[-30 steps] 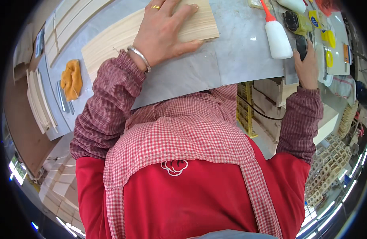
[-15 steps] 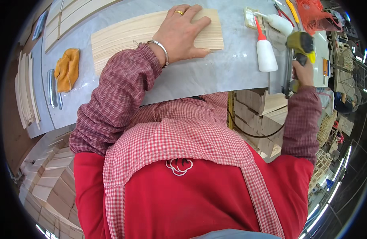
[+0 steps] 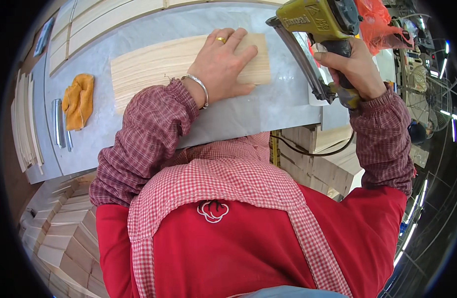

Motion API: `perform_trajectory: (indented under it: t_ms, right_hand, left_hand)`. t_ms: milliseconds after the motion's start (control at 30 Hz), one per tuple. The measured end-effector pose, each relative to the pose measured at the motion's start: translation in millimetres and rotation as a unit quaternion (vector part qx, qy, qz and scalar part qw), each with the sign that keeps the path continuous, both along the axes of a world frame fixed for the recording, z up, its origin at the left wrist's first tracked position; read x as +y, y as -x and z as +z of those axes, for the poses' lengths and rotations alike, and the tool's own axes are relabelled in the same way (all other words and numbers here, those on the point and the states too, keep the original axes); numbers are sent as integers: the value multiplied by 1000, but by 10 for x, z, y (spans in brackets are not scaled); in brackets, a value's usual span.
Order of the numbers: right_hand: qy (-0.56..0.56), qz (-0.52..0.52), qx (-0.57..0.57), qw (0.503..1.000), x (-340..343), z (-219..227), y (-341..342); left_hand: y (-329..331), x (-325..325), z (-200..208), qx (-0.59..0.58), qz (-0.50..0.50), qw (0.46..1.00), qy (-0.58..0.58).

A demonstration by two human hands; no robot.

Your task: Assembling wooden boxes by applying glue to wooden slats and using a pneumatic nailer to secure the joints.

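A pale wooden board [image 3: 156, 64] lies on the grey worktable [image 3: 228, 118]. My left hand [image 3: 223, 64] rests spread on the board's right half, its thumb near the front edge. My right hand [image 3: 356, 67] grips the black handle of an olive-yellow nail gun [image 3: 308, 19], raised above the table to the right of the board. The gun's nose points left, apart from the board, and its long magazine slants down toward me. The gun and my hand cover most of the white bottle behind them.
An orange cloth glove [image 3: 78, 102] and metal strips [image 3: 60, 124] lie at the table's left. Long wooden pieces [image 3: 102, 22] line the far edge. A red plastic bag [image 3: 375, 25] sits far right. Stacked wood blocks [image 3: 318, 169] stand below the table, beside a dark hose [image 3: 313, 154].
My right hand has lifted the nail gun from the table's right side and brought it up and left, closer to the board. My left hand stays spread on the board.
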State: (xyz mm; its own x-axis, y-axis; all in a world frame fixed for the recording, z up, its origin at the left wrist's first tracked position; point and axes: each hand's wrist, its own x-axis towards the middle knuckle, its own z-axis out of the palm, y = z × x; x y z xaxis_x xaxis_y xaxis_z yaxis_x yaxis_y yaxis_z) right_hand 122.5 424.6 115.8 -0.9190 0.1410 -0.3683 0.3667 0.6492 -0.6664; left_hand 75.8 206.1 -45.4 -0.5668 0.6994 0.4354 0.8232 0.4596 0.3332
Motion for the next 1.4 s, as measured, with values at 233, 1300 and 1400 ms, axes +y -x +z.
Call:
perform_trajectory:
  t_ms: [233,1300,1400]
  right_hand:
    - [-14,17,-54,998,-25,-24,62]
    - [13,-2,-55,998,112,-76,-64]
    - [-2,0,-45,999,97,-90,-74]
  left_hand:
    - [0,-15,29,-26,7,999,29]
    - [4,-10,35,-36,14,998,50]
    - [3,-16,32,-34,13,998,51]
